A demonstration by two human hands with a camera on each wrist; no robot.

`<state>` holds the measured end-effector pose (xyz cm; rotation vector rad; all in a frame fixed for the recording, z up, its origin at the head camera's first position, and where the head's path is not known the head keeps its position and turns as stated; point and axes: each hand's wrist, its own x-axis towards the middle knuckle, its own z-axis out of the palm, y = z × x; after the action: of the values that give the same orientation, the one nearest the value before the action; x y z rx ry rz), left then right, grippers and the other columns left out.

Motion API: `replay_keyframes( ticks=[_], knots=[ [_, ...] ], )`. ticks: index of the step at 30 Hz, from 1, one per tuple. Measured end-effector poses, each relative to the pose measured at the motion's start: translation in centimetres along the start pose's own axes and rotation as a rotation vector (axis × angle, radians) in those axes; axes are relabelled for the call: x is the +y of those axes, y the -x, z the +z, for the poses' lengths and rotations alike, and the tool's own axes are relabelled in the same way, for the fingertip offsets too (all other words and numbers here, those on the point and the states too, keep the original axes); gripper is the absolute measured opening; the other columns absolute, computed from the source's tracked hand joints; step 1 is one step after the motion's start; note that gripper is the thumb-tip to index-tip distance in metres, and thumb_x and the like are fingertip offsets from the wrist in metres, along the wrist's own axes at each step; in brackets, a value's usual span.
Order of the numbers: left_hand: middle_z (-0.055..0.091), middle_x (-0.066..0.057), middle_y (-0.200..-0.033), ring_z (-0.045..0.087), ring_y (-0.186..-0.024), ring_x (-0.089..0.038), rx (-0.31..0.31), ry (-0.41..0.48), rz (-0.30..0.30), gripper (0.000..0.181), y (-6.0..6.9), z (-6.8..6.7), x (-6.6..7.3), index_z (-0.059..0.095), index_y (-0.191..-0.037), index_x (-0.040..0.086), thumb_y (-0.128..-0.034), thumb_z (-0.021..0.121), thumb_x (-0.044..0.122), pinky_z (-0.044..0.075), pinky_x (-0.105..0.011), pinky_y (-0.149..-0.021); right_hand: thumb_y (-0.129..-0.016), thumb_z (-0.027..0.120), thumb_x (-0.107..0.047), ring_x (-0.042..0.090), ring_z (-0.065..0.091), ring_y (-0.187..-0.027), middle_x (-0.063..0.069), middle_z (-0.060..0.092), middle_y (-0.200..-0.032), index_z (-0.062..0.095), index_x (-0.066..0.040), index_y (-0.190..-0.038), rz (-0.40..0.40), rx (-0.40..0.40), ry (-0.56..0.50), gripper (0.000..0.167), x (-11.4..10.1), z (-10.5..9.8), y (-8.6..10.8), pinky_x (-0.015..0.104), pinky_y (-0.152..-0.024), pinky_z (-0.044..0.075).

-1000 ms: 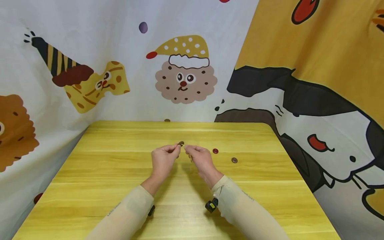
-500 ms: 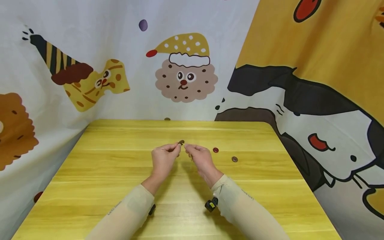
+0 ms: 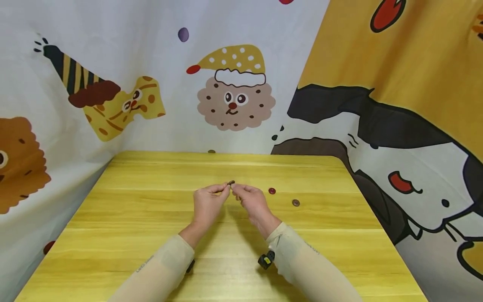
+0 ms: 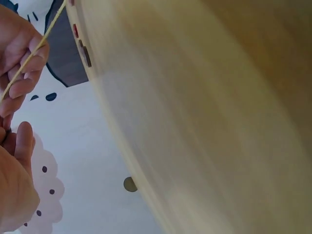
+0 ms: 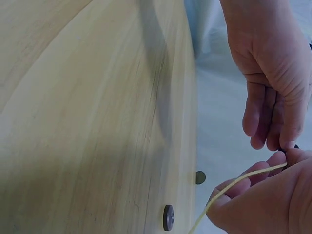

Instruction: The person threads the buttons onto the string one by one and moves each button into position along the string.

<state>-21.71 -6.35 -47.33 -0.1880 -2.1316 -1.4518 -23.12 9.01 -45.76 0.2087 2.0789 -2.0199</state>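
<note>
Above the table's middle, my left hand (image 3: pixel 209 206) pinches a small brown button (image 3: pixel 231 183) between thumb and fingertips. Close against it on the right, my right hand (image 3: pixel 255 205) pinches a thin yellow cord (image 5: pixel 246 176), which runs across its curled fingers and hangs down in the right wrist view. The same cord (image 4: pixel 35 49) crosses the fingers of my right hand (image 4: pixel 22 63) in the left wrist view. The fingertips of both hands meet at the button, so whether the cord passes through it is hidden.
On the table (image 3: pixel 151 251), a dark red button (image 3: pixel 272 191) and a brown button (image 3: pixel 296 203) lie to the right of my hands. A curtain with cartoon prints (image 3: pixel 151 50) hangs behind the table's far edge.
My left hand has moved slightly right, bringing the button against my right fingertips and closing the small gap between the hands. The button now looks flatter from above.
</note>
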Motion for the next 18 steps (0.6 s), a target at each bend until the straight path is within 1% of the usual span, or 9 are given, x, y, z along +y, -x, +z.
replay_keyframes(
  ticks=[2,5,7,9,11,13,15,16,18],
  knots=[
    [0.082,-0.015,-0.093,0.081,-0.069,-0.024,0.003,-0.070,0.128,0.007,0.0,0.0,-0.2,0.086,-0.097,0.002,-0.0922,0.083,0.007,0.060,-0.017,-0.055,-0.101,0.075,-0.039,0.019,0.059,-0.094,-0.003,0.067,-0.093,0.081,-0.008,-0.115,-0.013,-0.013,-0.016,0.035,0.1,-0.1,0.0,0.036,-0.088,0.051],
    [0.083,-0.014,-0.090,0.081,-0.072,-0.023,0.008,-0.233,0.366,0.008,-0.2,-0.2,-0.5,0.086,-0.096,0.002,-0.0888,0.085,0.004,0.063,-0.023,-0.059,-0.104,0.071,-0.037,0.014,0.061,-0.092,-0.005,0.069,-0.095,0.080,-0.008,-0.114,-0.030,-0.038,-0.037,0.032,0.2,-0.2,-0.1,0.034,-0.088,0.052],
    [0.083,-0.013,-0.088,0.082,-0.075,-0.023,0.011,-0.338,0.517,0.010,-0.4,-0.4,-0.8,0.086,-0.096,0.002,-0.0858,0.087,0.003,0.065,-0.027,-0.062,-0.107,0.067,-0.040,0.015,0.061,-0.093,-0.005,0.070,-0.095,0.079,-0.009,-0.110,-0.036,-0.068,-0.067,0.034,0.2,-0.3,-0.1,0.034,-0.088,0.051],
    [0.083,-0.011,-0.087,0.082,-0.077,-0.023,0.010,-0.430,0.639,0.013,-0.5,-0.6,-0.9,0.085,-0.095,0.002,-0.0832,0.089,0.003,0.066,-0.028,-0.066,-0.107,0.064,-0.045,0.017,0.061,-0.094,-0.004,0.071,-0.096,0.079,-0.011,-0.107,-0.041,-0.091,-0.092,0.037,0.3,-0.4,-0.1,0.035,-0.088,0.050],
    [0.083,-0.010,-0.087,0.081,-0.077,-0.023,0.010,-0.493,0.726,0.017,-0.7,-0.9,-1.0,0.085,-0.096,0.003,-0.0807,0.091,0.004,0.066,-0.029,-0.068,-0.106,0.064,-0.049,0.017,0.061,-0.092,-0.003,0.071,-0.094,0.079,-0.013,-0.104,-0.049,-0.097,-0.104,0.039,0.3,-0.4,-0.1,0.034,-0.086,0.049],
    [0.083,-0.009,-0.089,0.081,-0.078,-0.022,0.000,-0.528,0.771,0.019,-0.7,-1.0,-1.0,0.085,-0.098,0.004,-0.0805,0.092,0.005,0.067,-0.030,-0.070,-0.104,0.068,-0.049,0.016,0.061,-0.090,-0.003,0.071,-0.093,0.081,-0.013,-0.103,-0.063,-0.082,-0.089,0.039,0.3,-0.5,-0.1,0.034,-0.085,0.050],
    [0.082,-0.009,-0.090,0.081,-0.079,-0.023,-0.026,-0.528,0.751,0.018,-0.7,-1.1,-0.9,0.084,-0.100,0.004,-0.0837,0.091,0.008,0.067,-0.029,-0.071,-0.102,0.072,-0.046,0.016,0.061,-0.088,-0.003,0.070,-0.091,0.082,-0.011,-0.101,-0.073,-0.048,-0.058,0.037,0.3,-0.5,-0.2,0.033,-0.082,0.052],
    [0.082,-0.009,-0.091,0.081,-0.080,-0.023,-0.044,-0.505,0.708,0.017,-0.7,-1.1,-0.9,0.084,-0.101,0.004,-0.0860,0.090,0.009,0.067,-0.029,-0.070,-0.102,0.073,-0.045,0.017,0.060,-0.087,-0.002,0.069,-0.090,0.082,-0.010,-0.099,-0.078,-0.033,-0.037,0.037,0.3,-0.5,-0.2,0.033,-0.081,0.052],
    [0.082,-0.010,-0.096,0.081,-0.085,-0.024,-0.084,-0.438,0.567,0.016,-0.6,-1.2,-0.5,0.083,-0.104,0.003,-0.0913,0.086,0.013,0.067,-0.030,-0.072,-0.101,0.074,-0.044,0.017,0.058,-0.084,-0.001,0.068,-0.089,0.081,-0.008,-0.097,-0.090,-0.014,-0.012,0.037,0.3,-0.6,-0.3,0.032,-0.077,0.052]
  ],
)
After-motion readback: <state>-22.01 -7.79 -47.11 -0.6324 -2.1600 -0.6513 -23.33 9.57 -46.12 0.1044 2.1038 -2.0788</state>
